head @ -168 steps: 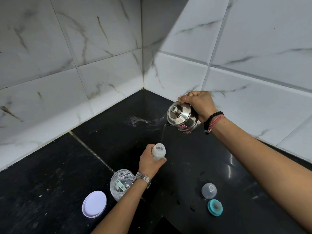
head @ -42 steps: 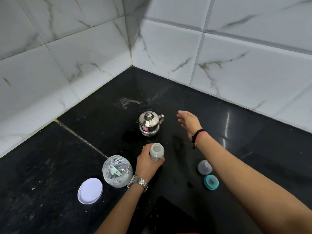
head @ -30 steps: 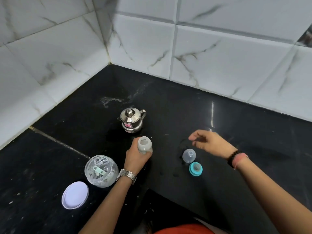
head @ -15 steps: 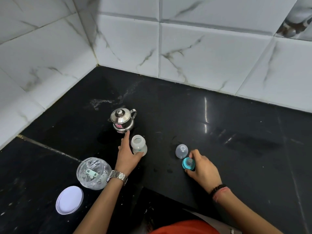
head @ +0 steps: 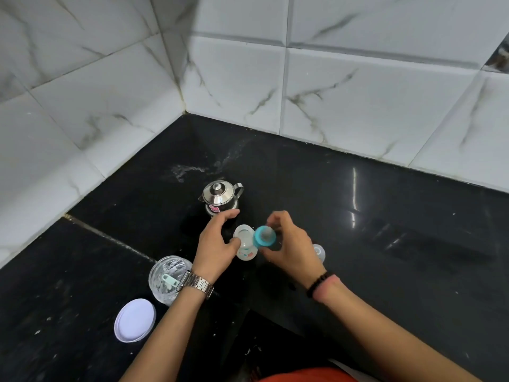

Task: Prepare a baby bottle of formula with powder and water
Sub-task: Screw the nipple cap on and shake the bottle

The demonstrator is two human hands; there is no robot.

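A small translucent baby bottle (head: 244, 244) stands open-mouthed on the black counter (head: 385, 266). My left hand (head: 216, 244) grips its side with thumb and fingers. My right hand (head: 289, 248) holds the teal nipple ring (head: 264, 236) tilted just right of the bottle's mouth, touching its rim. A steel kettle (head: 220, 198) with its lid on stands behind the hands. The clear powder jar (head: 168, 279) with a mint scoop inside sits open at my left wrist.
The jar's white lid (head: 135, 319) lies flat at the front left. The bottle's clear dome cap (head: 319, 252) stands right of my right hand. White marble tile walls meet in a corner behind. A counter edge drops off near my body.
My right hand picked the teal nipple ring off the counter and carried it left to the bottle's mouth. Earlier it set the kettle down after pouring water. My left hand stayed on the bottle.
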